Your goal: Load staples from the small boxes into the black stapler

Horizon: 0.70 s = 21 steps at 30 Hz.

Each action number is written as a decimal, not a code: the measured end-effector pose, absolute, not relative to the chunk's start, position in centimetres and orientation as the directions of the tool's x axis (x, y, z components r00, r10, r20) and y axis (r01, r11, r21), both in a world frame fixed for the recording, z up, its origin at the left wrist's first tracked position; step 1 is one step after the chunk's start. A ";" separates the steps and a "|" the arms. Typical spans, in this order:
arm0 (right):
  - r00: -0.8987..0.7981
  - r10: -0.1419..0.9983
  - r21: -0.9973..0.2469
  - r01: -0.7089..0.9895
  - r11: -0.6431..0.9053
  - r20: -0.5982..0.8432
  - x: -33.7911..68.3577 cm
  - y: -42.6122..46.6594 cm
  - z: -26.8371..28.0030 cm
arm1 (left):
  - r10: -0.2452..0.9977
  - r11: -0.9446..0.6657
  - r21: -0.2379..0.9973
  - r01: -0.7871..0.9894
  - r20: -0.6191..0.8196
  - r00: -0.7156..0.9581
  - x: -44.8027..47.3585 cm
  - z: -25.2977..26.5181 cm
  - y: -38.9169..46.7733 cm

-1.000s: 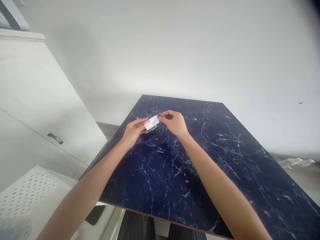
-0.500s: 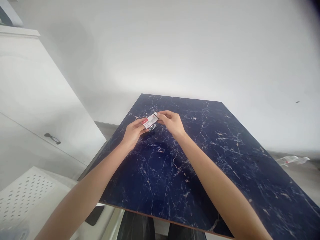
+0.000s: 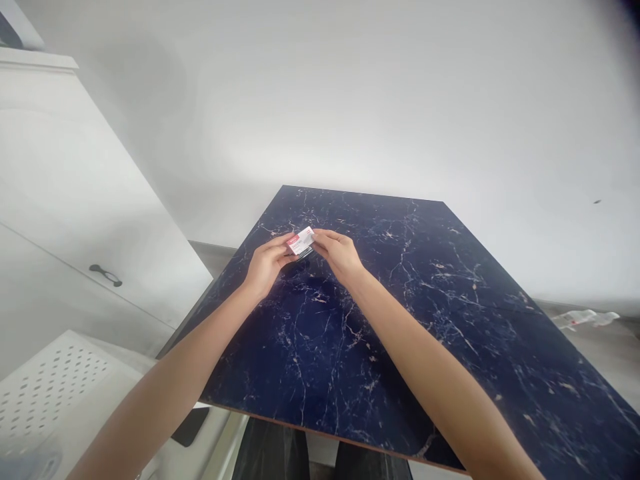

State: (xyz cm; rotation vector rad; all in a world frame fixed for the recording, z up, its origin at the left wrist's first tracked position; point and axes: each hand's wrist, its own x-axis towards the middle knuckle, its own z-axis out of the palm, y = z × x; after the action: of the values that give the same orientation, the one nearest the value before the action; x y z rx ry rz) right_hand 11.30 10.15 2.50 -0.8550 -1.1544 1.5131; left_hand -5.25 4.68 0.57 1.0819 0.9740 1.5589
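A small red and white cardboard box [image 3: 302, 241] is held above the far half of the table, its printed face turned up. My left hand [image 3: 270, 261] pinches its left end between thumb and fingers. At the right end, the thumb and fingers of my right hand [image 3: 340, 255] are closed on the box's edge. Just below the printed face shows a dark, striped strip [image 3: 305, 253]; whether it belongs to the box or is a separate thing, I cannot tell. The print is too small to read.
The dark blue marble-patterned table [image 3: 400, 320] stands near a white wall. To the left are a white cabinet [image 3: 75, 173] with a dark handle and a white perforated container [image 3: 55, 380]. A dark flat object [image 3: 190, 427] lies below the table's left front edge. Clear plastic [image 3: 585, 319] lies beyond the right edge.
The raised flap with a dark edge at the box's right end no longer shows; that end looks closed. My right hand has moved slightly down, its fingers now against the end.
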 end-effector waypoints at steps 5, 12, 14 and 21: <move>-0.280 0.957 -0.979 -0.202 0.015 0.072 11.4 10.2 2.4 | 0.940 -0.214 0.975 -0.052 0.191 -0.282 -6.3 0.6 5.4; -0.262 0.963 -0.990 0.099 0.098 0.069 12.2 10.8 2.5 | 0.810 -0.015 0.854 0.520 0.316 -0.495 -13.4 0.2 7.4; -0.288 0.956 -0.988 0.122 0.093 0.054 12.3 10.8 2.4 | 0.882 0.061 0.701 0.710 0.294 -0.367 -14.0 -0.4 7.5; -0.385 0.909 -0.941 0.223 0.256 0.156 14.5 10.3 3.2 | 0.957 -0.041 0.532 0.846 0.264 -0.120 -14.2 -0.1 7.2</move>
State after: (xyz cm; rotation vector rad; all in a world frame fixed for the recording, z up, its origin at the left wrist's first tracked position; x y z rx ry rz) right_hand 14.53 10.31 3.18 -1.0386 -1.7816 1.1637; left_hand -14.21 7.21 -0.11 1.9491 2.0370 0.8855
